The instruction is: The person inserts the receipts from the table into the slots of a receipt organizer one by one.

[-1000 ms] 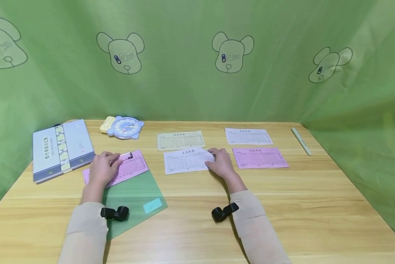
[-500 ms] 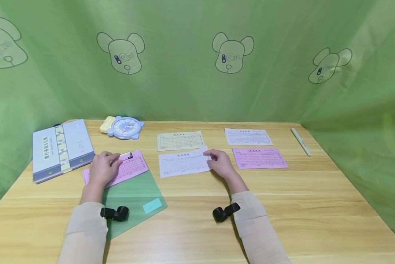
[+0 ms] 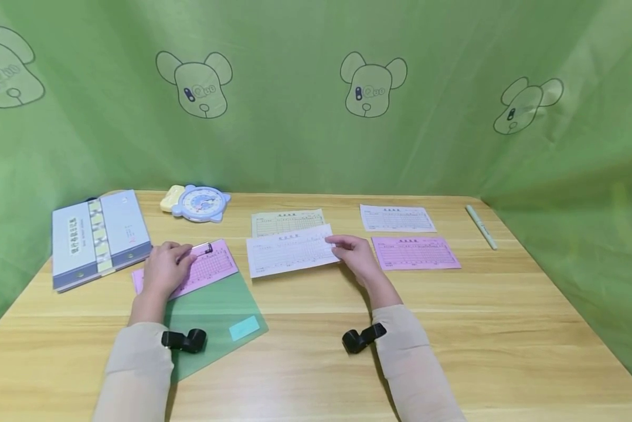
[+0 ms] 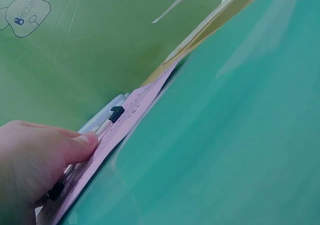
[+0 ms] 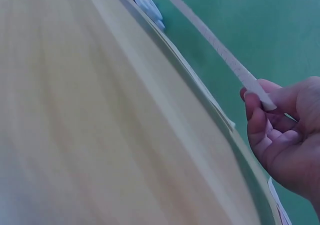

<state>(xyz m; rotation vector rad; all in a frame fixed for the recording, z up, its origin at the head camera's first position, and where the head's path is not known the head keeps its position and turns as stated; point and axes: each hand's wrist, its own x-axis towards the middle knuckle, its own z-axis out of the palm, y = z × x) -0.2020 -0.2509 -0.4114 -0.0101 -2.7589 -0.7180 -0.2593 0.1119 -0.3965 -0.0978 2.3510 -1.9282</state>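
My left hand [image 3: 163,266] grips the metal clip [image 3: 202,249] of a translucent green clipboard [image 3: 210,328] at the left. In the left wrist view the thumb lies on the clip [image 4: 116,114], between its black ends. A pink printed form [image 3: 216,266] lies under that clip, along the board's top edge. My right hand [image 3: 355,258] pinches a white form [image 3: 289,252] by its right end, thumb against fingers. Seen edge-on in the right wrist view, the white form [image 5: 220,47] is up off the table. It overlaps a pale yellow form [image 3: 284,223] in the head view.
Another pink form [image 3: 416,253] lies right of my right hand, with a white form [image 3: 397,218] behind it. A pale marker [image 3: 482,227] is farther right. A blue-white binder [image 3: 99,240] and a toy-like blue clock [image 3: 202,204] occupy the back left. Green curtain [image 3: 295,146] borders the table.
My right hand has taken the white form by its right end and lifted it, slightly left and up over the yellow form. The left hand stays on the clip.
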